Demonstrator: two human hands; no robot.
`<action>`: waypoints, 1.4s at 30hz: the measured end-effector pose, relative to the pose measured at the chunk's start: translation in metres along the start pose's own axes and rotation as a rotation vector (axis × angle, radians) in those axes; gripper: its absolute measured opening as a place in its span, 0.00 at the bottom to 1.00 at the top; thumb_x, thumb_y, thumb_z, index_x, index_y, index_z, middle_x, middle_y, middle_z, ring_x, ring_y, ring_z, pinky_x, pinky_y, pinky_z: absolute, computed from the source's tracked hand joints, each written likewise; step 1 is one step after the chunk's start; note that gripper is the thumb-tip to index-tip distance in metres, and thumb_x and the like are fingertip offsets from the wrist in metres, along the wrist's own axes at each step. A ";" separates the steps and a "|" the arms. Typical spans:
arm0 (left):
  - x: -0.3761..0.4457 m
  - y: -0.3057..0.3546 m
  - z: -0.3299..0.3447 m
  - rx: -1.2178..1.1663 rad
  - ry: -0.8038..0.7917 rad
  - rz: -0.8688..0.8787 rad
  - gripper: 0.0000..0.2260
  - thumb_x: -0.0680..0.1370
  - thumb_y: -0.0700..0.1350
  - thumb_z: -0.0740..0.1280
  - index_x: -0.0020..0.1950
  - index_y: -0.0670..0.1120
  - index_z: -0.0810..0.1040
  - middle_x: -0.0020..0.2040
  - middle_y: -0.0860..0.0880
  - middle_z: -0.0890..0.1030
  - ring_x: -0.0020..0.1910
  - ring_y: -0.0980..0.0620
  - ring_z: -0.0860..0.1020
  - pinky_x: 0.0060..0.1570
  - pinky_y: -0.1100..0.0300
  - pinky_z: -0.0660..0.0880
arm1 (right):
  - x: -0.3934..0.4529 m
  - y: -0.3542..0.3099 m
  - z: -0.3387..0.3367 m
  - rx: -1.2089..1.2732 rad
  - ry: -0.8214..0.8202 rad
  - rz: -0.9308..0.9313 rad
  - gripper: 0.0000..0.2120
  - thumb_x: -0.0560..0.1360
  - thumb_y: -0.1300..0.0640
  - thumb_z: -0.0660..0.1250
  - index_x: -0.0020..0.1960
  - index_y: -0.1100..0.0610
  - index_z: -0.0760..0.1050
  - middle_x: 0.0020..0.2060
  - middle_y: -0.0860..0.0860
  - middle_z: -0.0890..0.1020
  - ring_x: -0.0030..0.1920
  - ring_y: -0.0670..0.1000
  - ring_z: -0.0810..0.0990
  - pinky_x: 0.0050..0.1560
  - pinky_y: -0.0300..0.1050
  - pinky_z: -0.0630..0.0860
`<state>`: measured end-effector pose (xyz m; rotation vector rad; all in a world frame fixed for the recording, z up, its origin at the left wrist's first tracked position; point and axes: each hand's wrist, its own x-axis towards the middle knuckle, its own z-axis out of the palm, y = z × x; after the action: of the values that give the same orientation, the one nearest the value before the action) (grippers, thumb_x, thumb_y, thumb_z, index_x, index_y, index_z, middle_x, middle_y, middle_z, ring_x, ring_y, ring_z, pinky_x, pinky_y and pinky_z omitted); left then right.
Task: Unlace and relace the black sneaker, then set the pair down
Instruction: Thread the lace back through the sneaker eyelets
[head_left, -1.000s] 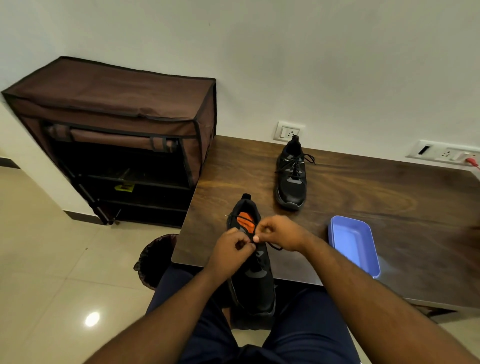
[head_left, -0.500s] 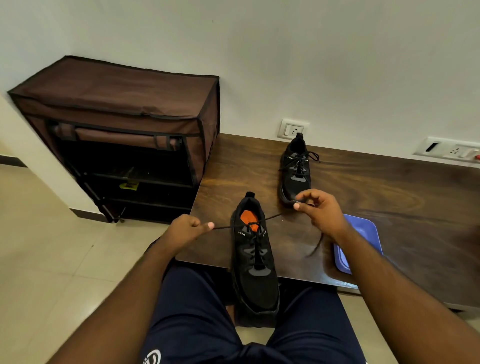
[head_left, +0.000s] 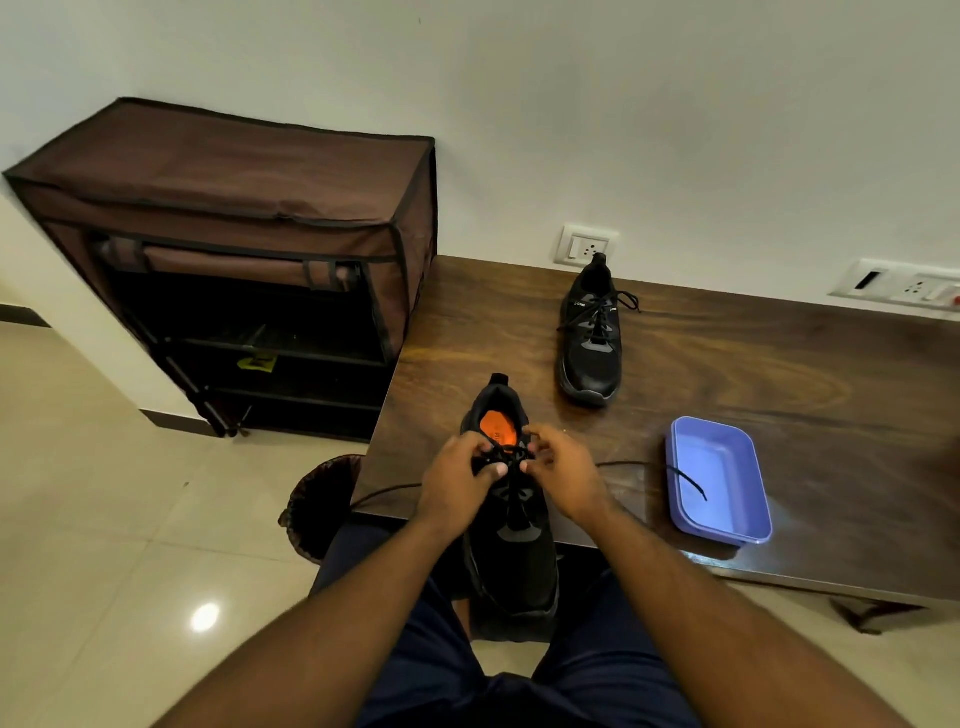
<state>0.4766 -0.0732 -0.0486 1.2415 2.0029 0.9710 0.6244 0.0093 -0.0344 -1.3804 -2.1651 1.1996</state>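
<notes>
A black sneaker (head_left: 514, 561) with an orange insole leans over the near edge of the wooden table (head_left: 727, 395), toe toward me. My left hand (head_left: 460, 480) and my right hand (head_left: 558, 470) meet over its top eyelets, each pinching the black lace (head_left: 506, 460) there. One loose lace end trails left off the table edge; the other runs right, its tip lying in the blue tray. The second black sneaker (head_left: 592, 343) stands laced farther back on the table.
A blue plastic tray (head_left: 719, 480) sits at the table's front edge right of my hands. A brown fabric shoe rack (head_left: 234, 260) stands at the left against the wall. A dark waste bin (head_left: 322, 504) is under the table's left corner. Wall sockets line the wall.
Half a second ago my hands were spread apart, pulling the lace ends out to both sides. Both have come back together over the sneaker's top eyelets, and the lace ends lie slack.
</notes>
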 end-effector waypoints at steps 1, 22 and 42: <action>-0.001 0.003 0.002 0.003 0.022 0.009 0.06 0.75 0.45 0.72 0.50 0.50 0.77 0.45 0.53 0.79 0.45 0.55 0.78 0.49 0.52 0.78 | -0.001 0.000 0.003 0.022 0.039 0.007 0.12 0.74 0.65 0.69 0.50 0.48 0.78 0.42 0.45 0.79 0.43 0.44 0.79 0.49 0.46 0.78; -0.001 0.051 -0.033 -0.992 -0.152 -0.208 0.12 0.85 0.41 0.53 0.48 0.41 0.74 0.47 0.42 0.83 0.44 0.50 0.82 0.43 0.62 0.80 | -0.014 -0.058 -0.023 0.961 0.008 0.198 0.09 0.81 0.63 0.60 0.49 0.65 0.77 0.39 0.53 0.85 0.41 0.47 0.84 0.40 0.36 0.78; 0.021 0.019 -0.009 -0.297 -0.166 0.128 0.14 0.80 0.34 0.57 0.58 0.51 0.60 0.42 0.43 0.77 0.38 0.49 0.76 0.37 0.65 0.74 | 0.006 -0.039 -0.033 0.498 -0.280 0.026 0.24 0.73 0.75 0.67 0.61 0.54 0.67 0.33 0.53 0.85 0.35 0.48 0.84 0.46 0.41 0.80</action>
<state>0.4709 -0.0504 -0.0303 1.2501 1.6016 1.1391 0.6186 0.0225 0.0149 -1.0771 -1.8235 1.8766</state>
